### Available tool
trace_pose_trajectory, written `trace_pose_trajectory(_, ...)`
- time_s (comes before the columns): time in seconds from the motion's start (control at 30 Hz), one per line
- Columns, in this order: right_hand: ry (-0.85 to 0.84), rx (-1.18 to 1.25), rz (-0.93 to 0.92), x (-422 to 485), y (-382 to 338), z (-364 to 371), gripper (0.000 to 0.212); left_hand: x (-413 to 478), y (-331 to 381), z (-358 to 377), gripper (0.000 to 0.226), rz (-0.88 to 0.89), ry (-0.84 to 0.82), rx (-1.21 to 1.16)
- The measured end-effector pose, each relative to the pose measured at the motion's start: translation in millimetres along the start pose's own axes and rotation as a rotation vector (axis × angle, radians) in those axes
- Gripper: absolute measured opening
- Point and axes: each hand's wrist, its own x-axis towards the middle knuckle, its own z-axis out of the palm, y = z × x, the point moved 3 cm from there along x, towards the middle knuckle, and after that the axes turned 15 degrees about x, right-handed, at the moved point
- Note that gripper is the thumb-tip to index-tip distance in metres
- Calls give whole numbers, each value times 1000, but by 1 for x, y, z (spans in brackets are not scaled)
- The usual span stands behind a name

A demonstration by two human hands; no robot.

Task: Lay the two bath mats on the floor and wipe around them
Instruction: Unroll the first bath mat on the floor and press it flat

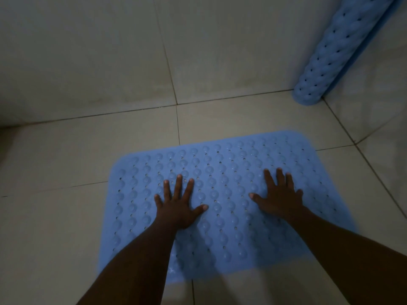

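While the blue suction-cup bath mat (220, 194) lies flat on the tiled floor (66, 216) under the left hand (179, 208) and right hand (279, 197), both splayed wide and holding nothing, uneven pressing could leave cups unstuck, and beyond the right fingertips the rolled second mat (343, 51), propped in the corner, might topple.

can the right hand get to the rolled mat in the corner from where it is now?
Probably yes. The right hand lies flat on the laid mat; only bare floor separates it from the rolled mat leaning in the corner. A forward lean may be needed.
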Motion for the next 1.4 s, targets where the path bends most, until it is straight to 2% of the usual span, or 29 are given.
trace_pose_trajectory(0.17, 20, 2, 3, 0, 0, 2, 101, -2, 2, -1, 97, -19, 38, 4)
trace_pose_trajectory(0.3, 94, 34, -21, 0, 1, -4, 88, -6, 12, -5, 94, -55, 219, 30)
trace_pose_trajectory(0.5, 319, 32, -175, 35, 9, -26, 74, 22, 43, -37, 91, 32, 388, 17)
trace_pose_trajectory(0.67, 381, 64, -239, 80, 8, -48, 81, 61, 89, -69, 83, 137, 487, -7)
trace_pose_trajectory(0.77, 343, 56, -237, 103, 4, -45, 77, 83, 113, -71, 79, 197, 473, -8)
trace_pose_trajectory(0.93, 441, 25, -249, 113, 3, -23, 70, 93, 125, -58, 79, 162, 522, 94)
trace_pose_trajectory(1.1, 440, 2, -259, 115, 4, -24, 71, 93, 126, -61, 83, 183, 508, 89)
trace_pose_trajectory(1.4, 331, 26, -218, 119, 2, -27, 76, 93, 125, -68, 87, 212, 394, 68)
